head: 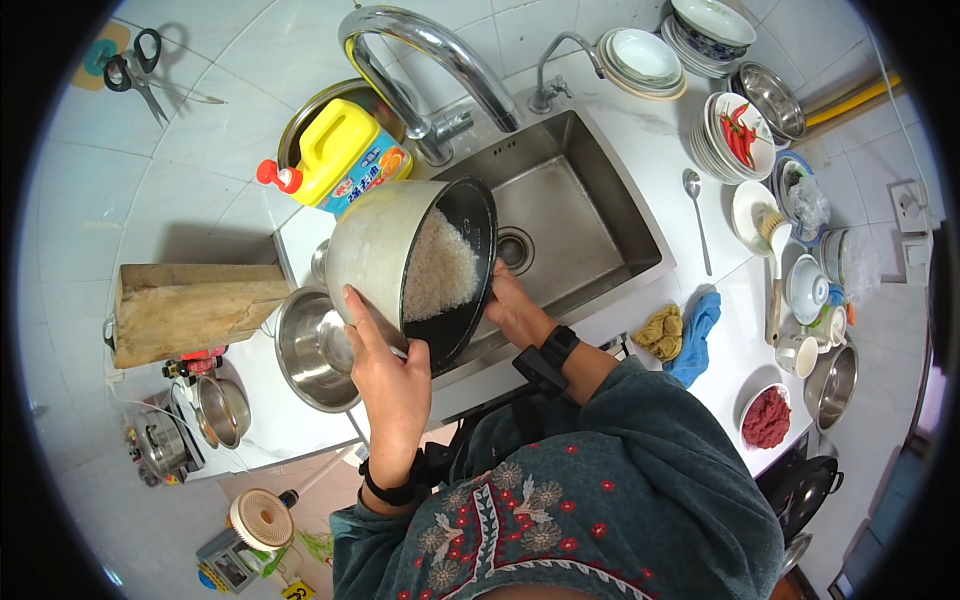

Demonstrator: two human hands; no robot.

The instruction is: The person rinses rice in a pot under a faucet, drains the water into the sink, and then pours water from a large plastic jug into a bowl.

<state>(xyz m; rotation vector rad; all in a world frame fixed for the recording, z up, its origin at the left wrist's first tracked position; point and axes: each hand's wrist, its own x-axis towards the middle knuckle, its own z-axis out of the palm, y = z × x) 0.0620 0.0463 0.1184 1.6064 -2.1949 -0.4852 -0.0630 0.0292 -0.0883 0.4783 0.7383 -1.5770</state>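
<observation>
Both hands hold a rice cooker's inner pot [367, 232], pale outside and black inside. It is tilted sideways, its mouth facing right and towards me. Uncooked white rice [442, 270] lies heaped against its inner wall. My left hand [390, 375] grips the near left side, thumb over the rim. Fingers of my right hand [512, 300] meet the right rim; part of that hand's grip is hidden behind the pot. Under the pot's left side, a stainless steel bowl [300, 360] stands on the counter. To the right lies the steel sink [555, 214], with its drain showing.
A chrome faucet [435, 60] arches above the sink. Behind the pot stands a yellow detergent jug [341, 146]. A wooden chopping block [199, 315] is at left. Right of the sink are cloths [694, 341], a spoon [697, 217], stacked dishes [712, 142] and a bowl of minced meat [766, 418].
</observation>
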